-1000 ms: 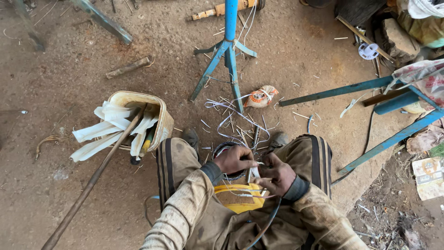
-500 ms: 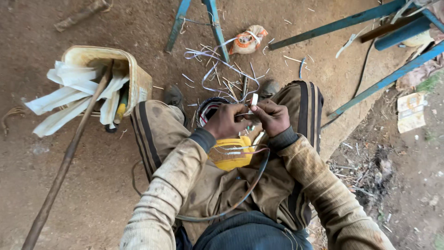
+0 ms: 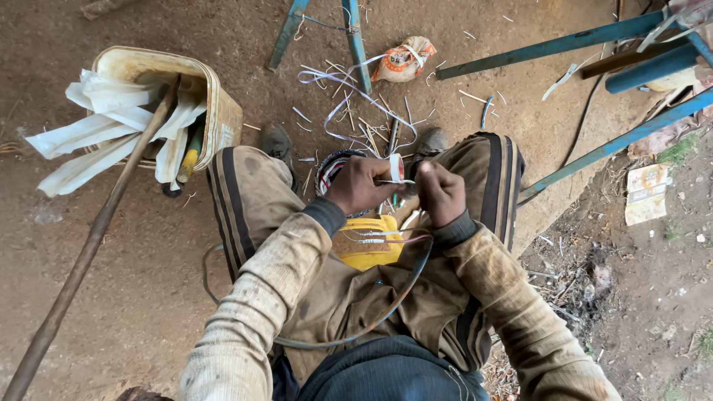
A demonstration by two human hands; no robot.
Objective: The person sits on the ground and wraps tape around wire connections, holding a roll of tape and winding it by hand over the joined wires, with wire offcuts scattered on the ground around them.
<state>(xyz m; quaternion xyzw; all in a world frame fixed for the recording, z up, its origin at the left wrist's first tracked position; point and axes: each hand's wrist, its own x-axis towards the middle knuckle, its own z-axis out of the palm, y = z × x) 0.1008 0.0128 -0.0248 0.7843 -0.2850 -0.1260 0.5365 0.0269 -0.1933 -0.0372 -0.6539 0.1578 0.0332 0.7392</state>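
Right now my left hand (image 3: 360, 186) pinches the white strip (image 3: 396, 168) upright, just above the yellow container (image 3: 368, 249), with my right hand's (image 3: 440, 191) closed fingers touching its side.

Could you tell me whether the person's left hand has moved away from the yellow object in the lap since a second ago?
No. The left hand stays just above the yellow object, close beside the right hand.

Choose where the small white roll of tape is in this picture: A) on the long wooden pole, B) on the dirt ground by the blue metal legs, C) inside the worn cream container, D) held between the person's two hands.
D: the small white roll of tape sits between the left hand and right hand, above the lap.
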